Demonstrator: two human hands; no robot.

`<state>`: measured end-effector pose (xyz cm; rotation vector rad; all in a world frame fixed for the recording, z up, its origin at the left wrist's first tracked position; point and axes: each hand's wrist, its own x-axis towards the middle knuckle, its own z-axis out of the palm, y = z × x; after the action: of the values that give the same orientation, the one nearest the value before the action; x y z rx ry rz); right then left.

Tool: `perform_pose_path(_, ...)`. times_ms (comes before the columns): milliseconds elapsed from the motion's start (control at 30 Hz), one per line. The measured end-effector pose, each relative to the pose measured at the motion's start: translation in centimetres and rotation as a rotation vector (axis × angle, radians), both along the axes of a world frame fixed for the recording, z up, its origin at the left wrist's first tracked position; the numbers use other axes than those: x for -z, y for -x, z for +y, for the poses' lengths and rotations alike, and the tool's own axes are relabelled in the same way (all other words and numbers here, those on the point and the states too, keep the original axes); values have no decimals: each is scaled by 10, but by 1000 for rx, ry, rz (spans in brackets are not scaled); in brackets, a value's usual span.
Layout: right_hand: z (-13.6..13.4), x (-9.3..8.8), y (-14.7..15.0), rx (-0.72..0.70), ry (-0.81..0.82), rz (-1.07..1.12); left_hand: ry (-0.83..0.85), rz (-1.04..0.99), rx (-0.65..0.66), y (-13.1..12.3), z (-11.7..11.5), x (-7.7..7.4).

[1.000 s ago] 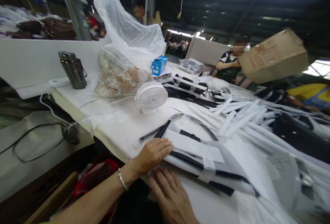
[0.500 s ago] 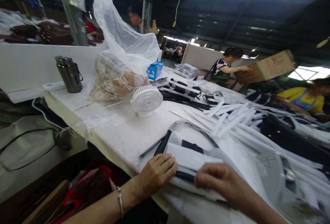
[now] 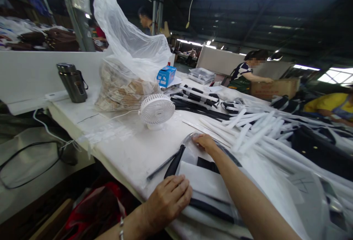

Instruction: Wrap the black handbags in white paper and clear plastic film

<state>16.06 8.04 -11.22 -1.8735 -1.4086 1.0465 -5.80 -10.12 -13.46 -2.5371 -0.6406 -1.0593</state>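
A clear plastic bag [image 3: 190, 148] lies near the table's front edge, with a folded bag panel in white wrapping [image 3: 204, 177] and black strap-like pieces [image 3: 175, 161] in or under it. My left hand [image 3: 169, 198] grips the near left edge of this bundle, its fingers curled together over the white wrapping; its thumb is hidden. My right hand [image 3: 205, 142] reaches across to the far end of the plastic bag, fingers closed on its film. My right forearm covers part of the bundle.
Right of the bundle lie white wrapped tubes [image 3: 253, 129] and black bag pieces [image 3: 317, 144]. A white fan [image 3: 157, 111], a sack of small packets [image 3: 118, 85], a blue box [image 3: 166, 76] and a steel flask [image 3: 72, 83] stand behind. A co-worker [image 3: 245, 70] handles a carton [image 3: 275, 88].
My right hand has moved from the near side of the bundle to the bag's far end. My left hand stays on the near left edge. The co-worker's carton has been lowered.
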Motion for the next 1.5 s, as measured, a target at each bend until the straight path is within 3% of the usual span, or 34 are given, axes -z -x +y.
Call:
perform_pose_path(133,-15,-17,-2,39,-10,209,11,35,-10,1,-1,0)
perform_pose_path(267,-36,-46,5,-18,-84,390,1,29,-15,0,-1,0)
perform_pose_path(467,-76,-89,17,-61,-261,507,8,4,-11,-1,-1,3)
perform_pose_path(567,-110,-90,18,-128,-365,440,16,-3,-14,-1,-1,5)
perform_pose_path(700,-144,-72,17,-192,-457,182,5,-3,-16,-2,-1,6)
perform_pose_path(767,-140,-68,12,-61,-479,120,-7,-11,-7,-2,-1,6)
perform_pose_path(900,-96,-74,-4,190,-474,83,-24,-14,-13,-2,0,8)
perform_pose_path(1067,-57,-70,-15,42,-261,20,-21,-24,-22,-2,0,8)
perform_pose_path(1267,-38,-34,-7,-154,1,-90,-11,-56,-14,-2,-3,-1)
perform_pose_path(1400,-19,-12,-2,-177,56,-146,-11,-60,-14,-2,-2,-1)
perform_pose_path(1500,-7,-4,3,-119,26,-143,-14,-49,-14,-1,-1,-1)
